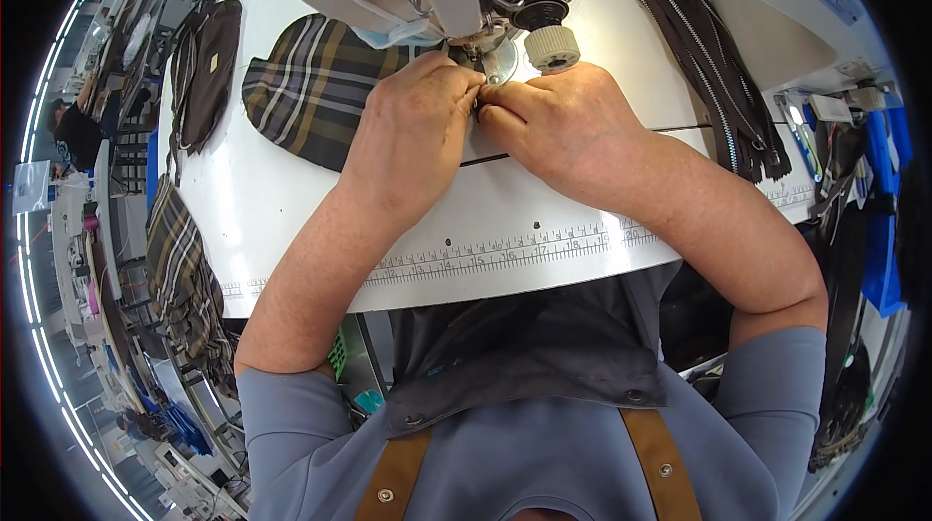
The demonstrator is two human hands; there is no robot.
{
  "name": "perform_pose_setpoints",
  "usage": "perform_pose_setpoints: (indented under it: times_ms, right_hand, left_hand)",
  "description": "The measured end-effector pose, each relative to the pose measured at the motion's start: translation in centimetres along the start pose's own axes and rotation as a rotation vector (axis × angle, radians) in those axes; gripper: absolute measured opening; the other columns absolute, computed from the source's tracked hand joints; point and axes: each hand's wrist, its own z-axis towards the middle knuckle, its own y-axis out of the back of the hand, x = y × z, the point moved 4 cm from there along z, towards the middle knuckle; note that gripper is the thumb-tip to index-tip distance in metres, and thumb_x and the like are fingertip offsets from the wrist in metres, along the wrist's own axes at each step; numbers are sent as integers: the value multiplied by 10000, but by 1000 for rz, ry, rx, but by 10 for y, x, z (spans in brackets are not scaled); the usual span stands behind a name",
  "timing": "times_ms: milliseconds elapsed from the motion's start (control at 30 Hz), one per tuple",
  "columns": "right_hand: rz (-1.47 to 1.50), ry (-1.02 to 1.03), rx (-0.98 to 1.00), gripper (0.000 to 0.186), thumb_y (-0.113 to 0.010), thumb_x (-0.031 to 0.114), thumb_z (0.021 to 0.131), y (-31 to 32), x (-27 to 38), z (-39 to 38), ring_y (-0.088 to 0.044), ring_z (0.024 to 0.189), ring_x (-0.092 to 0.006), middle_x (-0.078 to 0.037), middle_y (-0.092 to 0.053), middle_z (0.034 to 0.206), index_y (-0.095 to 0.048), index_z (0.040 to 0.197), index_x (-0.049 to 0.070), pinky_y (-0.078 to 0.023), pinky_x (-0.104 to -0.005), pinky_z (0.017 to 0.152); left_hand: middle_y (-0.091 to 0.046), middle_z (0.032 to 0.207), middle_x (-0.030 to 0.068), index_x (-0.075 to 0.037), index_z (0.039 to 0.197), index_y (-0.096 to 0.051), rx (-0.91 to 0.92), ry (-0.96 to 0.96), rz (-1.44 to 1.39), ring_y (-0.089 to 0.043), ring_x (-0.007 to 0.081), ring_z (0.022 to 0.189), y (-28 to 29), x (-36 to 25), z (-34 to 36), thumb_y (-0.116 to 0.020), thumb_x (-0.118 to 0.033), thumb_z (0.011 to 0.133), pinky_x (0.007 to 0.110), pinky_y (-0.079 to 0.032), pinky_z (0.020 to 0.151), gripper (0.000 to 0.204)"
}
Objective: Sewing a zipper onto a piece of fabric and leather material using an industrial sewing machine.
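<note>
Close under the sewing machine head [485, 31], my left hand [417, 118] and my right hand [563, 123] meet fingertip to fingertip at the presser foot. Both have curled, pinching fingers; what lies between them is mostly hidden, with only a dark bit of cloth showing. A plaid fabric piece [306, 84] in brown, black and white, with a rounded end, lies flat on the table and runs behind my left hand. A ridged, pale knob [552, 47] stands just above my right hand.
Several dark zippers [714, 74] with metal teeth lie at the table's right. Dark brown cloth pieces [207, 74] sit at the left, and more plaid fabric [184, 268] hangs off that edge. A ruler strip [476, 261] follows the table's front. Blue bins [882, 220] stand far right.
</note>
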Motion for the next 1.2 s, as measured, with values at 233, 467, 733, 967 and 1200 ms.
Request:
perform_pose_setpoints:
  times_ms: [233,467,733,967,1200]
  right_hand:
    - [22,-10,18,72,-696,146,725,2,-1,-3,-626,584,-171,-17,-583,664,-651,716,91,-479,-322,582]
    - [107,-26,38,84,-687,168,750,7,-4,-1,-655,623,-195,-27,-619,709,-656,736,91,-507,-347,602]
    - [297,-316,-43,236,-718,230,877,5,-15,5,-718,703,-269,-44,-705,762,-635,1052,96,-540,-410,599]
    - [324,-369,-105,168,-715,256,914,6,-25,3,-699,623,-289,-74,-683,658,-742,916,90,-559,-419,599]
    - [561,-481,-178,168,-687,256,941,0,-27,1,-686,583,-304,-93,-680,653,-733,952,94,-558,-428,578]
  left_hand:
    - [-694,908,137,17,983,-718,154,315,-73,-672,252,747,28,-2,-13,-752,-22,798,332,-496,637,193]
    - [-695,908,70,-51,953,-720,38,-71,282,-665,239,790,39,-20,-21,-769,-67,724,369,-477,736,235]
    - [-691,928,-6,-125,942,-730,-305,-440,566,-661,163,812,27,-37,-34,-784,-48,752,351,-439,850,212]
    - [-693,949,17,-116,867,-671,-221,-837,532,-669,143,820,17,-44,-53,-710,-147,847,298,-490,642,53]
    - [-743,939,140,-29,994,-754,-108,124,77,-706,305,799,21,6,-39,-727,-155,910,372,-552,704,154]
